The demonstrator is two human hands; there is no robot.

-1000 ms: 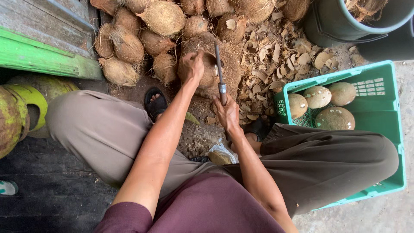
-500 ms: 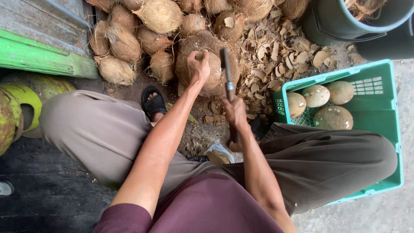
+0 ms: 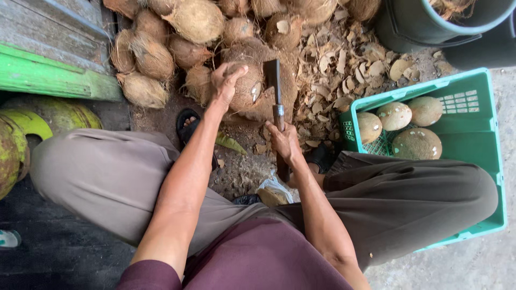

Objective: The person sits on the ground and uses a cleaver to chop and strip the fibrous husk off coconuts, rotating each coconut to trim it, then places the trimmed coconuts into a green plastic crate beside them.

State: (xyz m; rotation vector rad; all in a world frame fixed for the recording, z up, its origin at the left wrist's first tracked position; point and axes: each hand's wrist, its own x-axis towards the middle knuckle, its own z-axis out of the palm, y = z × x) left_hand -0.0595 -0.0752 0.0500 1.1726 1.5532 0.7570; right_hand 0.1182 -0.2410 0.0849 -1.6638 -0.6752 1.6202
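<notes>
Two hands at work, both mine. My left hand [image 3: 227, 80] sits on top of a brown husked coconut [image 3: 246, 86], fingers curled over its crown and gripping it, pinning it on a rough chopping block [image 3: 269, 104]. My right hand [image 3: 285, 142] is wrapped tight around the handle of a cleaver [image 3: 274, 88], blade pointing away from me and lying just beside the coconut on its right. Beyond the block, a heap of unpeeled coconuts [image 3: 177, 37] crowds the ground, with husk chips [image 3: 344, 64] scattered to the right. On my right a green plastic crate [image 3: 478, 139] holds four pale peeled coconuts [image 3: 416, 144]. A dark green bucket [image 3: 408, 27] stands behind it. My sandalled foot [image 3: 188, 123] shows near the block.
</notes>
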